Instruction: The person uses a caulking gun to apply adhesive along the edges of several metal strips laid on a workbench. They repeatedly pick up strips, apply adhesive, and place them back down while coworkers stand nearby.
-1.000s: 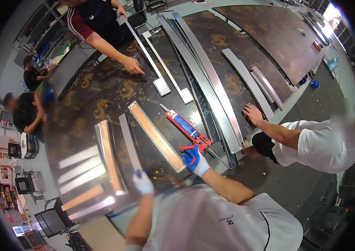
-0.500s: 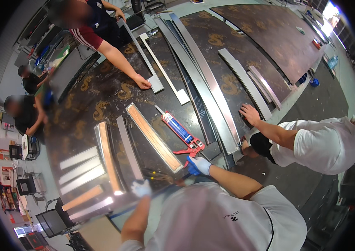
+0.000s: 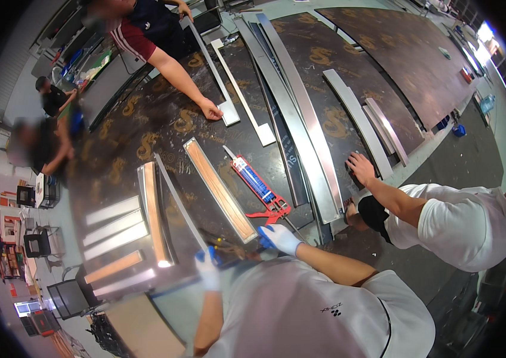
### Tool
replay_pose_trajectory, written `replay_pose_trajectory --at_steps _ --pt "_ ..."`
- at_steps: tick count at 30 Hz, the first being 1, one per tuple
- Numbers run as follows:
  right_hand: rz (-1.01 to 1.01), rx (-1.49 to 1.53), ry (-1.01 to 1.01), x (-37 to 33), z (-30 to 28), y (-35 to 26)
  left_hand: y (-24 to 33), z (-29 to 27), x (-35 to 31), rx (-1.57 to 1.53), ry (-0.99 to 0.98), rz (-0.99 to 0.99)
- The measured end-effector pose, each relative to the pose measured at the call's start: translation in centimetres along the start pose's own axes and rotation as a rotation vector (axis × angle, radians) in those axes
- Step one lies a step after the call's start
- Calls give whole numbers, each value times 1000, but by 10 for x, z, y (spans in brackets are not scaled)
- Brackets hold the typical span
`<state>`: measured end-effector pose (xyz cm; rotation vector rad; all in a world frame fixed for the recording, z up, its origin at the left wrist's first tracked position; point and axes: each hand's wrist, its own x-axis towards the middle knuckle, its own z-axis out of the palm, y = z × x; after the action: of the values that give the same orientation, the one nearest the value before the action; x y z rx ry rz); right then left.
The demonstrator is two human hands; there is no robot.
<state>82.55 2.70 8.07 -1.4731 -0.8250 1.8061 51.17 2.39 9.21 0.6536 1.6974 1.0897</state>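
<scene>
My left hand (image 3: 208,265), in a white glove with blue fingertips, is closed round the near end of a thin grey metal strip (image 3: 178,200), which is turned on its edge and slopes away across the table. My right hand (image 3: 281,238), gloved the same way, holds nothing, its fingers apart beside the near end of a wood-filled metal channel (image 3: 220,191). Just beyond that hand lies a red caulking gun (image 3: 275,209) with a blue and white cartridge, its nozzle pointing away. Left of the strip rests another wood-filled channel (image 3: 156,218).
Several short pale strips (image 3: 115,221) lie at the left. Long metal profiles (image 3: 300,119) cross the middle. A co-worker's arm (image 3: 175,74) reaches to an L-shaped piece (image 3: 229,113) at the far side. Another co-worker's hand (image 3: 360,167) rests on the table at the right.
The thin metal strip has turned from its flat face onto its edge in my left hand. My right hand has moved off the caulking gun's handle, slightly left, toward the wood-filled channel.
</scene>
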Motion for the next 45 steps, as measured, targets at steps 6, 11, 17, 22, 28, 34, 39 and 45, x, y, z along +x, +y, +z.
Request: replay_pose_trajectory --at_steps 6,11,17,22,28,34,39,45 --pt "-229 -266 -201 -10 45 -95 46 52 -49 -37 42 194" --pt "-382 -267 -206 -8 99 -119 67 64 -61 47 45 239" --pt "-200 113 -318 -20 103 -145 159 26 -109 405 28 714" --pt "-71 408 -601 -45 107 -202 247 8 -69 745 -412 1408" --pt "-486 -242 -99 -64 127 -262 334 6 -56 509 -232 1215" --pt "-808 -349 197 -61 133 -299 349 47 -34 384 -380 869" --pt "-698 -765 457 -22 99 -280 297 98 1 309 -264 810" --pt "-465 -585 279 -9 76 -259 265 120 20 391 -322 783"
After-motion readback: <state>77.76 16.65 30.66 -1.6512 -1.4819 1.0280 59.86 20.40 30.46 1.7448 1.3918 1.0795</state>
